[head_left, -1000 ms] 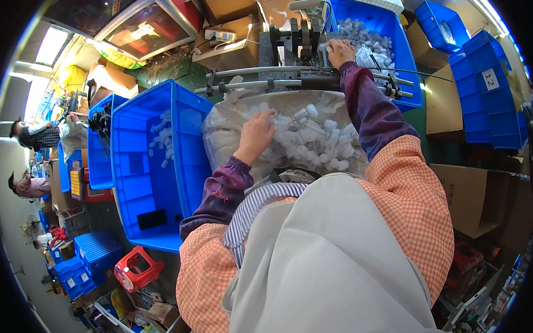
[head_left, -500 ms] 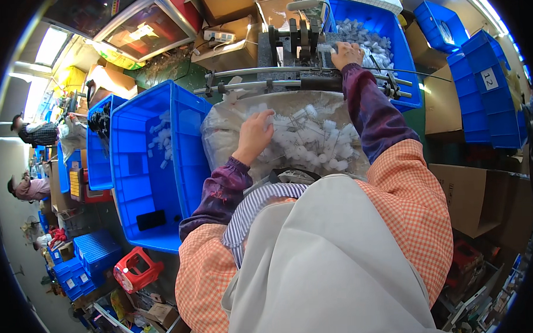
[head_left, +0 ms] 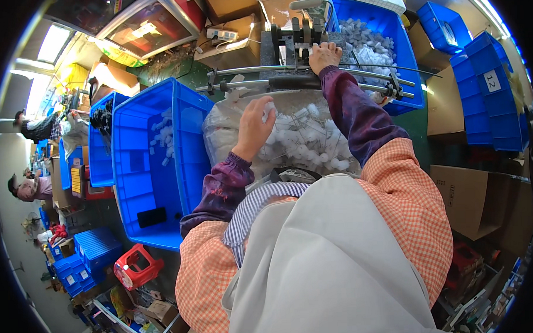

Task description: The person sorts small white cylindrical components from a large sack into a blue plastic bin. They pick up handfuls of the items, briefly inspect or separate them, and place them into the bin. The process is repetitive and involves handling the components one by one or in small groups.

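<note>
My left hand is raised over a clear plastic sheet, its thumb and fingers closed on a small white plastic piece. Beneath and beside it lies a heap of white plastic pieces, some with clear tube-like parts. My right hand reaches up to a dark metal bench machine with wheels. Its fingers are curled at the machine's right side; what they grip is hidden. Two metal rails and a dark roller run crosswise between the machine and the heap.
A blue bin behind my right hand holds many white pieces. At left stands a deep blue crate with some white pieces and a black phone-like slab. A red stool stands lower left; an open carton sits at right.
My right hand has moved left from beside the blue bin onto the machine. My left hand has turned slightly, and the white piece in it now shows.
</note>
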{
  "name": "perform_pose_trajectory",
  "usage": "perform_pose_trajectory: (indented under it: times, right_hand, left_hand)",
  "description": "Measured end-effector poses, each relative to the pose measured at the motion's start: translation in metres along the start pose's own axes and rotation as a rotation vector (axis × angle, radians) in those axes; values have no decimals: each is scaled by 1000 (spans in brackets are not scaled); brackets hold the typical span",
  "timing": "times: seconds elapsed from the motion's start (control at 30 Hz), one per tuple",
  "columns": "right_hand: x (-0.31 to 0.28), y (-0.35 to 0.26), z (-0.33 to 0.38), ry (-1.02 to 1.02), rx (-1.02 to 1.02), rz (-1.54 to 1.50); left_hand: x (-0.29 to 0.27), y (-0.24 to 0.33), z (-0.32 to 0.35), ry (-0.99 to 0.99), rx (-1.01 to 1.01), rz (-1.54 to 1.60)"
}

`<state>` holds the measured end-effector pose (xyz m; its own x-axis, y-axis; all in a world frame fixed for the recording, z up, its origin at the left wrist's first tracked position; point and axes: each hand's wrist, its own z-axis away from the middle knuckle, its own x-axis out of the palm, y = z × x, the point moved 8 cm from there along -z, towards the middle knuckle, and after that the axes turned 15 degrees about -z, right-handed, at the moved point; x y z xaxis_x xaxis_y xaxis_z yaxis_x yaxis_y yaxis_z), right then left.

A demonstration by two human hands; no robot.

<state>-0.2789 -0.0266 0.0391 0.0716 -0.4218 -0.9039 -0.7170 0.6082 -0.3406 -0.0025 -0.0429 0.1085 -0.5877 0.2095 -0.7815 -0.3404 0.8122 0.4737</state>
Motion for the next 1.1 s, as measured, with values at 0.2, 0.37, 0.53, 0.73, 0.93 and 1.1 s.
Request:
perform_pose_trajectory:
  times: [0.2,0.37,0.53,0.73,0.93,1.1]
  right_hand:
    - [-7,23,2,-13,25,-20]
    - [-16,67,-6,21,-4,-109]
    - [-28,79,-23,-152,-84,197]
    - [-95,142,-14,64,378,224]
    - [-93,-43,90,-585,-564,-1057]
    - [-54,-14,63,-465,-256,-893]
  left_hand:
    - [-6,-14,2,-2,-109,89]
    - [-2,-13,-1,-19,-180,229]
    - [12,-3,-6,-77,-143,253]
    - [19,19,-18,-73,-109,387]
    - [33,34,-37,-109,-107,398]
    - [33,30,-24,-225,-83,198]
